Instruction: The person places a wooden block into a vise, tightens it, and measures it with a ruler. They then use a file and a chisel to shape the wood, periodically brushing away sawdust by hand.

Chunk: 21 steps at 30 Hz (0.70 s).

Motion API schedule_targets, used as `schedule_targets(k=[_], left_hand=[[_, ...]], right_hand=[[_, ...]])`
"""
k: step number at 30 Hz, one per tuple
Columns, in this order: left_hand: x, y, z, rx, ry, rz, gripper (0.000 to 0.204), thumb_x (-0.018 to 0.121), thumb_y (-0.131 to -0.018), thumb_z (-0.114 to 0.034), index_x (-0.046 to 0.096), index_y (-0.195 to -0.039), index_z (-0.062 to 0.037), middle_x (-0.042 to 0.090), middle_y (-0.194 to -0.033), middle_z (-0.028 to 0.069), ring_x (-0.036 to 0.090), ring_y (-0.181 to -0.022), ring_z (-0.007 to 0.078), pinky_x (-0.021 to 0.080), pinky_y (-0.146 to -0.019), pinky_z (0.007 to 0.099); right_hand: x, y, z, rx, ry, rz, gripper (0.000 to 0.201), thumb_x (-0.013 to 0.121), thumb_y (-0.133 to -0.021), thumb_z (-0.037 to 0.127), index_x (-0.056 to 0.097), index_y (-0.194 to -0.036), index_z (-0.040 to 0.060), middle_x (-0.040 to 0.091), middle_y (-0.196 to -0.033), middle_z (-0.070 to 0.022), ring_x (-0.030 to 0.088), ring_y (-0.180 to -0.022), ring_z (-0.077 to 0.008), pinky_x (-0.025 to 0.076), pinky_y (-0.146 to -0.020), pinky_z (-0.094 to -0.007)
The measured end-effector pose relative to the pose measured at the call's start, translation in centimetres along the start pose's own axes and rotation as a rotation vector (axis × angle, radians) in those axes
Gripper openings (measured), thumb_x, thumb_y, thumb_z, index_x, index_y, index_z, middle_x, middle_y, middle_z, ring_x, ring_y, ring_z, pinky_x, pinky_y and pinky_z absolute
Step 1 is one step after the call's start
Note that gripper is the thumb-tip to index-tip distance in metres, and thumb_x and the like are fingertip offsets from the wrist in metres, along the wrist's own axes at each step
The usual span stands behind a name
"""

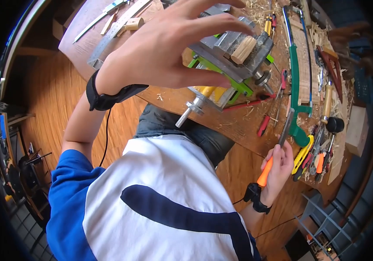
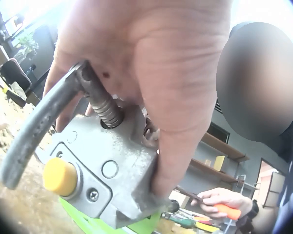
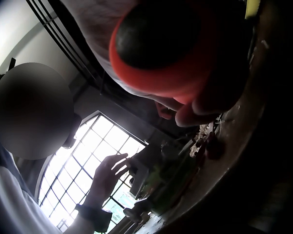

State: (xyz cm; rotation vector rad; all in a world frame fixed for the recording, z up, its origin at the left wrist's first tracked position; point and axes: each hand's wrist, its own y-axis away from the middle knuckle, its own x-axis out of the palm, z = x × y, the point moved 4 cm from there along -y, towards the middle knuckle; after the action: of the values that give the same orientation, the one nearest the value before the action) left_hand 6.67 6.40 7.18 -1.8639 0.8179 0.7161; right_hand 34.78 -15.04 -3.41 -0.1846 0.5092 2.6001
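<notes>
Cluttered bench [image 1: 234, 128], wood floor [image 1: 51, 95]; left hand [image 1: 162, 50] spread over vise [image 1: 221, 61], right hand [image 1: 281, 164] around file [image 1: 287, 125].

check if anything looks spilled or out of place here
Wood shavings are strewn loose over the bench, beyond the vise and around the saw. They look like untidy litter, though probably normal for woodworking. I see no clear damage.

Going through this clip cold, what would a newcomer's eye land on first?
Probably the left hand, which looms large across the top of the head view, fingers spread over the grey-and-green vise with a wood piece on top. Next come the orange-handled tool in the right hand, lower right, and the green saw lying on the bench right of the vise.
</notes>
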Motion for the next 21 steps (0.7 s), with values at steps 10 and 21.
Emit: schedule_targets(k=[10,21], left_hand=[[0.8,-0.3,0.4,-0.116,0.009,0.027,0.066,0.082,-0.076,-0.035,0.060,-0.134,-0.0111,0.035,-0.144,0.0307,0.036,-0.133,0.0504,0.036,-0.107,0.0554],[0.0,0.1,0.8,0.005,0.090,-0.095,0.038,0.087,-0.071,-0.029,0.072,-0.100,-0.0101,0.036,-0.144,0.0307,0.038,-0.134,0.0474,0.034,-0.109,0.0551]], right_hand=[[1.1,0.2,0.2,0.018,-0.004,0.024,0.029,0.054,-0.101,0.012,0.053,-0.126,-0.0019,0.056,-0.068,-0.0029,0.050,-0.048,-0.0067,0.040,-0.043,-0.0206],[1.5,0.0,0.1,0.032,0.012,0.027,0.030,0.054,-0.101,0.012,0.053,-0.126,-0.0029,0.056,-0.068,-0.0025,0.050,-0.048,-0.0064,0.038,-0.043,-0.0201]])
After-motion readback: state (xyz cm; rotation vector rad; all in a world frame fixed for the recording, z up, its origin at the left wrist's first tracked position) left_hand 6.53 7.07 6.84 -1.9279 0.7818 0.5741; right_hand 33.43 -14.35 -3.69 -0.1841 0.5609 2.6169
